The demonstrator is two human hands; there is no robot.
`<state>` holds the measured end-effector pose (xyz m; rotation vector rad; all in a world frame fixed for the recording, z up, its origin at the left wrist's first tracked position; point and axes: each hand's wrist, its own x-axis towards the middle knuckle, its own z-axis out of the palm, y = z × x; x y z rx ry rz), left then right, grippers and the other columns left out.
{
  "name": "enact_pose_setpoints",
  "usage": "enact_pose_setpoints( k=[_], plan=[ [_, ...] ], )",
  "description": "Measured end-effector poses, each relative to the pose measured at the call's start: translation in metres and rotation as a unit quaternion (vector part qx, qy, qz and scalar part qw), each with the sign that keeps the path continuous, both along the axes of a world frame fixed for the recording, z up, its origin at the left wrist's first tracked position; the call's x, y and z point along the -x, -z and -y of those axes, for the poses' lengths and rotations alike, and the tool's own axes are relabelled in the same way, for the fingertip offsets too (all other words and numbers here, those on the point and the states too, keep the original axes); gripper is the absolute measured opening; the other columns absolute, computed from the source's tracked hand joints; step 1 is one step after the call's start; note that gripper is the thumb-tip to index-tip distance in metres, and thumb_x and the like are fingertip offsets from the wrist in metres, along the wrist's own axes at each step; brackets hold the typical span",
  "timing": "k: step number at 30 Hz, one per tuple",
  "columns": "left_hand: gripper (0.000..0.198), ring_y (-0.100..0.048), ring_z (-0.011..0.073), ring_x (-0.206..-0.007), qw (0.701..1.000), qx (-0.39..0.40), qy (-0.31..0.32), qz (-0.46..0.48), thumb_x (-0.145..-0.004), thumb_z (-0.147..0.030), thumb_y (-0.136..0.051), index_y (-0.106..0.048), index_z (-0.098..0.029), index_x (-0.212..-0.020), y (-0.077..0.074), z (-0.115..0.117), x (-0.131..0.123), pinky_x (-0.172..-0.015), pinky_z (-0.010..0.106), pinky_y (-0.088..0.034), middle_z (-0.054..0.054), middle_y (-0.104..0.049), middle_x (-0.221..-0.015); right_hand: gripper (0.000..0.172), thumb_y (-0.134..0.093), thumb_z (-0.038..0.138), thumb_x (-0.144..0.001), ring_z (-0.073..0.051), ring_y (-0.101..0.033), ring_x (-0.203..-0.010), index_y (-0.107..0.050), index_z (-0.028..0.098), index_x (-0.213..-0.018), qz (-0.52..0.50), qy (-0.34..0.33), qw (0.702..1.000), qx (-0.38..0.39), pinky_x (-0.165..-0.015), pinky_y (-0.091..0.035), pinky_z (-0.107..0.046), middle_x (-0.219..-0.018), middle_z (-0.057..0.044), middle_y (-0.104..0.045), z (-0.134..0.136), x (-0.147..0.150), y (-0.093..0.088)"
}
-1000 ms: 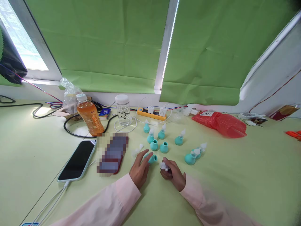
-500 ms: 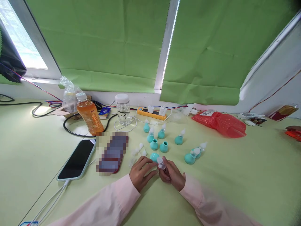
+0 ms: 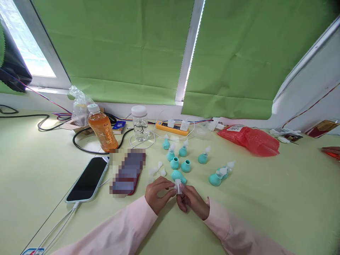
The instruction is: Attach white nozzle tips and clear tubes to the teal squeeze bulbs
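Between my two hands is a small clear plastic tube-shaped piece [image 3: 179, 187] with a whitish flange at its top. My right hand [image 3: 195, 201] pinches it from the right. The thumb and index finger of my left hand [image 3: 158, 193] close on its left edge. Just beyond lies a teal rubber bulb [image 3: 177, 175] on its side. Two open-necked bulbs, a left one [image 3: 174, 163] and a right one [image 3: 185, 165], stand behind it. Several teal bulbs with clear pointed tips [image 3: 203, 158] stand around them. Loose translucent tips [image 3: 159, 165] lie left of the bulbs.
A phone on a cable [image 3: 88, 180] and a blurred-out phone-like thing [image 3: 130, 173] lie left. Behind stand a tea bottle [image 3: 103, 129], a clear cup [image 3: 140, 124] and a yellow power strip [image 3: 171, 128]. A red plastic bag [image 3: 249, 140] lies at the right rear.
The clear piece has been turned more upright, and my left fingers have come up against it. The near teal bulb now shows its neck pointing right. The view has shifted slightly.
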<state>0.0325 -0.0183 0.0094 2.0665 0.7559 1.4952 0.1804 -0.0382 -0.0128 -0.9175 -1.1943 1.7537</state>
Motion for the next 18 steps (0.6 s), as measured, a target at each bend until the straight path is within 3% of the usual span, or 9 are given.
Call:
enact_pose_setpoints(
  k=[4,12,18],
  plan=[
    [0.01,-0.054,0.0138,-0.056,0.995,0.104,0.001,-0.002,-0.067,-0.018,-0.059,-0.064,-0.01,-0.072,-0.0018,0.0001,0.0004,-0.051,0.026,-0.047,0.008,-0.062,-0.064,0.039,-0.033,0.049,-0.079,-0.005,-0.033,-0.029,-0.045,0.014,-0.068,-0.033,-0.001,0.999,-0.011,-0.035,-0.023,-0.019,-0.036,0.006,-0.042,-0.0017,-0.0013,0.001],
    [0.009,-0.054,0.0127,-0.053,0.995,0.096,-0.008,0.006,-0.064,-0.018,-0.06,-0.065,-0.012,-0.068,-0.0022,0.0038,-0.0029,-0.05,0.025,-0.046,0.007,-0.06,-0.062,0.032,-0.045,0.046,-0.073,-0.005,-0.034,-0.031,-0.045,0.014,-0.072,-0.015,0.021,1.0,-0.002,-0.034,-0.022,-0.019,-0.038,0.007,-0.042,-0.001,0.001,-0.0037],
    [0.013,-0.056,0.0145,-0.055,0.986,0.163,0.018,0.027,-0.062,-0.021,-0.063,-0.066,-0.01,-0.068,0.0015,0.0006,-0.0008,-0.052,0.026,-0.047,0.008,-0.06,-0.063,0.032,-0.049,0.045,-0.071,-0.005,-0.033,-0.032,-0.047,0.013,-0.074,0.013,0.022,1.0,0.004,-0.034,-0.022,-0.019,-0.038,0.007,-0.041,-0.0029,0.0019,-0.0068]
  ],
)
